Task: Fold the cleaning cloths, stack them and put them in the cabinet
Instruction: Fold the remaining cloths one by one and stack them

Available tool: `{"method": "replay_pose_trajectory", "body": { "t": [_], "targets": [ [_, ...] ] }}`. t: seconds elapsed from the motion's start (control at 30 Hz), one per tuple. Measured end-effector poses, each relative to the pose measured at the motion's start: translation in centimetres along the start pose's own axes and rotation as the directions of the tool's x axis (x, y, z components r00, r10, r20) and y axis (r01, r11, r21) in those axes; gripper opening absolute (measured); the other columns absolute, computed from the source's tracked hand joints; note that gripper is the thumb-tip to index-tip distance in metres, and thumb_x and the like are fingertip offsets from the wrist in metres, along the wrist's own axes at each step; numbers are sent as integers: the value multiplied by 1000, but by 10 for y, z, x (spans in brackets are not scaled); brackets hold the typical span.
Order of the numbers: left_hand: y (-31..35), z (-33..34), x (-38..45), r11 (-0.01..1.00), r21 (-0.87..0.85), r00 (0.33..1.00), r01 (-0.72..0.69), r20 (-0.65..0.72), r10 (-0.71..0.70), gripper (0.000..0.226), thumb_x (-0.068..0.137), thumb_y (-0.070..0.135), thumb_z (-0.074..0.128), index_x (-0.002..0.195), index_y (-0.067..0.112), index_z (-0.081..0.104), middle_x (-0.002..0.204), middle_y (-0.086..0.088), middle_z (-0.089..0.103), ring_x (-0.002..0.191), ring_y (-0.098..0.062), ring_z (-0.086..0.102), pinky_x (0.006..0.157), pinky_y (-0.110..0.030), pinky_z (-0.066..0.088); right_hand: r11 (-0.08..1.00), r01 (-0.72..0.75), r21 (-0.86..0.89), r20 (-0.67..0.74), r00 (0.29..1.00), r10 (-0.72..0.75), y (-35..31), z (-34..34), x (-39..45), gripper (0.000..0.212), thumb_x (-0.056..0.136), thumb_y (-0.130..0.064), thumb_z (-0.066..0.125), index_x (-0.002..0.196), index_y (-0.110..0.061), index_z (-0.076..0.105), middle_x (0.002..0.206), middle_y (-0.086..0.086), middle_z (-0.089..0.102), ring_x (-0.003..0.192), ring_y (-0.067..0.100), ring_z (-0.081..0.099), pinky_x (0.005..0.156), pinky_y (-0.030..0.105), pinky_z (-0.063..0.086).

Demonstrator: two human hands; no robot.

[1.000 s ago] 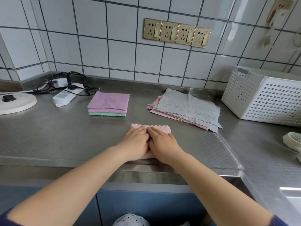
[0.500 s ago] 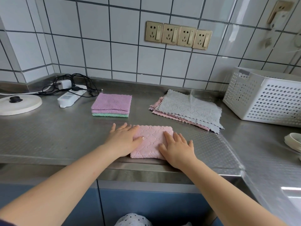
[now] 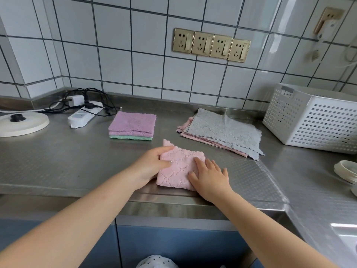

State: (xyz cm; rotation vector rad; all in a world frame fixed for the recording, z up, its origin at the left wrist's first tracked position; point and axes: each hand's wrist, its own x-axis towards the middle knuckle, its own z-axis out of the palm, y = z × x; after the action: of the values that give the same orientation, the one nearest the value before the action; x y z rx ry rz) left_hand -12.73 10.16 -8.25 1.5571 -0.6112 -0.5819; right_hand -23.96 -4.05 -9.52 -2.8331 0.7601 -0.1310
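Folded pink cloth (image 3: 178, 171) near counter (image 3: 58, 161) front edge; left hand (image 3: 148, 167) pinches its far-left corner, right hand (image 3: 209, 177) fingers spread flat on it.

Textured pink cloth (image 3: 180, 171), dimpled steel counter (image 3: 58, 163), glossy tiles (image 3: 116, 70), probably plastic basket (image 3: 316, 124)

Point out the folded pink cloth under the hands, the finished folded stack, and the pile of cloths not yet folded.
pink cloth (image 3: 178, 167): head view, centre of its top face.
folded stack (image 3: 133, 122): head view, purple top cloth.
unfolded pile (image 3: 226, 132): head view, grey top cloth.
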Motion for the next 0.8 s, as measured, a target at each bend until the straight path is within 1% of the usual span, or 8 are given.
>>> {"method": "replay_pose_trajectory", "body": {
  "t": [0.07, 0.17, 0.3, 0.37, 0.5, 0.6, 0.67, 0.8],
  "targets": [
    [4, -1, -1, 999, -19, 1000, -28, -14, 27, 53, 86, -16, 48, 132, 12, 51, 127, 6, 51, 115, -5, 48, 93, -16, 39, 995, 43, 87, -31, 999, -41, 0, -2, 2, 57, 94, -42, 36, 147, -28, 21, 152, 4, 30, 144, 24, 20, 116, 50, 13],
    [10, -8, 3, 991, -30, 989, -127, -84, 124, 53, 86, -15, 50, 127, 18, 55, 130, 10, 49, 128, -6, 41, 109, -23, 30, 880, 164, 445, -107, 986, -130, -3, -10, 8, 66, 94, -36, 50, 150, -29, 15, 156, -5, 20, 142, 12, 22, 111, 27, 21],
    [20, -28, 12, 972, -188, 986, -142, -111, 123, 50, 88, -10, 50, 114, 32, 61, 136, 2, 52, 125, -14, 49, 108, -37, 38, 430, 146, 891, -129, 989, -68, -16, -19, 26, 66, 90, -22, 63, 143, -39, 28, 142, -23, 35, 121, -12, 39, 102, 19, 34],
    [24, -46, 21, 971, -194, 984, -142, -135, 117, 49, 89, -8, 50, 109, 35, 62, 136, 2, 52, 122, -15, 52, 103, -35, 43, 283, 98, 954, -78, 994, -80, -29, -18, 45, 58, 82, -25, 70, 127, -51, 43, 137, -18, 44, 122, -4, 48, 102, 31, 45],
    [30, -85, 46, 992, -69, 975, -107, -205, 91, 47, 91, -5, 49, 120, 30, 58, 135, 1, 52, 114, -13, 56, 91, -27, 48, 278, 70, 958, -48, 995, -86, -58, -24, 81, 39, 72, -29, 73, 99, -55, 62, 128, 0, 57, 119, 22, 56, 100, 46, 48],
    [35, -112, 66, 982, 172, 954, -78, -274, 124, 45, 91, 1, 53, 128, 26, 55, 136, 1, 47, 115, -12, 50, 91, -21, 44, 381, 101, 919, -74, 994, -85, -79, -29, 109, 28, 80, -25, 69, 101, -44, 65, 115, -3, 61, 107, 17, 59, 84, 33, 53],
    [41, -129, 80, 953, 298, 940, -54, -307, 149, 43, 91, 8, 55, 130, 28, 53, 138, 0, 46, 118, -12, 48, 96, -22, 40, 447, 112, 888, -81, 993, -88, -93, -31, 131, 28, 87, -21, 64, 111, -36, 63, 113, -3, 59, 97, 12, 57, 70, 21, 46],
    [51, -159, 108, 884, 468, 919, -1, -348, 185, 47, 94, 14, 52, 139, 22, 43, 148, 3, 38, 134, -15, 36, 96, -18, 26, 499, 83, 863, -44, 995, -89, -123, -30, 178, 36, 89, -23, 61, 125, -26, 60, 123, -4, 60, 104, 15, 58, 93, 34, 51]
  ]
}}
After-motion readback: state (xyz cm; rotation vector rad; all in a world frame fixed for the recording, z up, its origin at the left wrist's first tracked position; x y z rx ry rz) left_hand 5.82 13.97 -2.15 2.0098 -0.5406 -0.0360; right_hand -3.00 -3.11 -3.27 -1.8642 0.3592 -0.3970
